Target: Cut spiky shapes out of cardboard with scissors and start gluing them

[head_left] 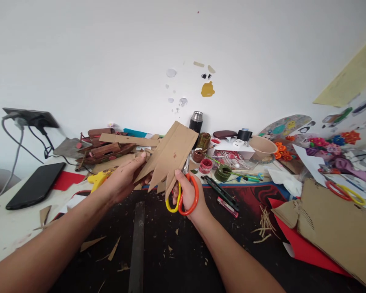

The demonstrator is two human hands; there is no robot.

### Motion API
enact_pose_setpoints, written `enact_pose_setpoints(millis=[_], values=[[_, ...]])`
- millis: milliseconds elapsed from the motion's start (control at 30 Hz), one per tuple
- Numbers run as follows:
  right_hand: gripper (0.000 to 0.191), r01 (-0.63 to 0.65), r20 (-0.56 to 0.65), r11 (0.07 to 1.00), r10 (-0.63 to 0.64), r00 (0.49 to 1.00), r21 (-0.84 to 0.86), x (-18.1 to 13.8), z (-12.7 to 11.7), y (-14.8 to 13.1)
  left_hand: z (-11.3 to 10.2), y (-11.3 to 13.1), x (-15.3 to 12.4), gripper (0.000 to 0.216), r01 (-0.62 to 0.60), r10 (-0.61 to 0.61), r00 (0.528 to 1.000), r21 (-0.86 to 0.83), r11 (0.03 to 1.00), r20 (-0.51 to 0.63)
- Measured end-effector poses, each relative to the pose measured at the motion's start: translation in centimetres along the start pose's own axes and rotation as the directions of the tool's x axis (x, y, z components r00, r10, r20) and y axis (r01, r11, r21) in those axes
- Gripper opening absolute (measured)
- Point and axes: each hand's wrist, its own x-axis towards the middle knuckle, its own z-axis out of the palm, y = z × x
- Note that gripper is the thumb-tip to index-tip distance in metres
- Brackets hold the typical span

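Note:
A brown cardboard piece [173, 148] with a jagged, pointed lower edge is held up above the dark mat. My left hand [126, 175] grips it at its left side, thumb on the near face and fingers behind. On the other side, my right hand [190, 195] holds scissors [189, 201] with one red-orange and one yellow handle loop. Its thumb rests on the cardboard's lower right corner. The blades are mostly hidden behind the cardboard and hand. Below, a dark metal ruler [137, 244] lies on the mat among small cardboard scraps [114, 248].
At left are a black phone [35, 185] and a yellow tool [97, 179]. Behind stand a flask [196, 122], paint jars [222, 173] and brown model boats [110, 152]. To the right lie a green-black cutter [221, 191], twine bits [266, 226], a cardboard sheet [338, 232] and second scissors [347, 193].

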Motion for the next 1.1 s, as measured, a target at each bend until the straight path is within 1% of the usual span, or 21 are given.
enact_pose_setpoints(millis=[100, 200, 267, 333, 467, 600, 767, 867, 967, 1100], values=[[0.05, 0.012, -0.04, 1.0, -0.012, 0.999, 0.001, 0.2, -0.1, 0.0, -0.1, 0.3, -0.3, 0.057, 0.02, -0.023, 0.995, 0.031, 0.999, 0.098], [0.051, 0.019, -0.087, 1.0, -0.02, 0.996, -0.004, 0.4, -0.2, 0.2, 0.1, 0.8, -0.7, 0.046, 0.023, -0.07, 0.97, 0.201, 0.979, 0.233], [0.051, 0.013, -0.11, 1.0, -0.013, 0.994, -0.006, 0.5, -0.3, 0.3, 0.4, 0.9, -0.8, 0.04, 0.017, -0.102, 0.958, 0.303, 0.953, 0.267], [0.051, 0.012, -0.112, 1.0, -0.013, 0.994, -0.008, 0.6, -0.4, 0.5, 0.5, 0.9, -0.8, 0.037, 0.021, -0.101, 0.966, 0.317, 0.948, 0.237], [0.049, 0.019, -0.098, 1.0, -0.021, 0.995, -0.025, 0.7, -0.4, 0.6, 0.4, 0.8, -0.6, 0.033, 0.031, -0.074, 0.986, 0.271, 0.962, 0.149], [0.049, 0.007, -0.087, 0.999, -0.01, 0.996, -0.042, 0.6, -0.4, 0.8, 0.2, 0.7, -0.5, 0.032, 0.033, -0.052, 0.996, 0.233, 0.972, 0.078], [0.054, 0.002, -0.079, 1.0, -0.004, 0.997, -0.022, 0.8, -0.6, 0.9, -0.9, 0.8, -0.1, 0.036, 0.013, -0.013, 1.0, 0.132, 0.991, 0.0], [0.058, 0.002, -0.085, 1.0, -0.001, 0.996, 0.008, 1.1, -0.7, 0.9, -2.3, 1.0, 0.2, 0.038, 0.008, -0.006, 1.0, 0.121, 0.993, -0.013], [0.065, 0.001, -0.094, 0.999, 0.002, 0.996, 0.034, 1.3, -0.7, 0.6, -3.7, 1.0, 0.5, 0.043, 0.047, -0.05, 0.999, 0.143, 0.989, 0.021], [0.066, 0.001, -0.114, 0.998, 0.006, 0.993, 0.064, 1.4, -0.6, 0.3, -4.5, 0.6, 0.8, 0.044, 0.083, -0.084, 0.996, 0.089, 0.993, 0.009]])
